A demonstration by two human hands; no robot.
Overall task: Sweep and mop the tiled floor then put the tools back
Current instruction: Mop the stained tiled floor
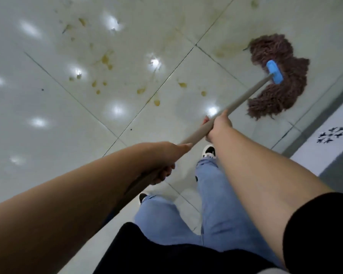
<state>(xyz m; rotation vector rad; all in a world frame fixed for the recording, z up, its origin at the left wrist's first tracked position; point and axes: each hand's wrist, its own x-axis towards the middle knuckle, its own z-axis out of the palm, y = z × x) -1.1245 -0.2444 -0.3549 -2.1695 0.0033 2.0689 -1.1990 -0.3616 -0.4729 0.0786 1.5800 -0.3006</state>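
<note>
Underfoot, yellow-brown stains [105, 60] spatter the glossy tiled floor [48, 107], scattered across several tiles left of the mop head [279, 76]. A grey wall base [325, 113] and a white panel bearing a black snowflake motif [331, 134] border the right edge. One mop, two hands: the left hand [162, 157] curls around the beige handle [244, 99] nearer the body, the right hand [218, 125] grips it farther along, fingers wrapped. The brown stringy head, clamped by a blue bracket [274, 74], lies flat on the tiles at upper right, beyond both hands. Two jean-clad legs [216, 204] stand below.
</note>
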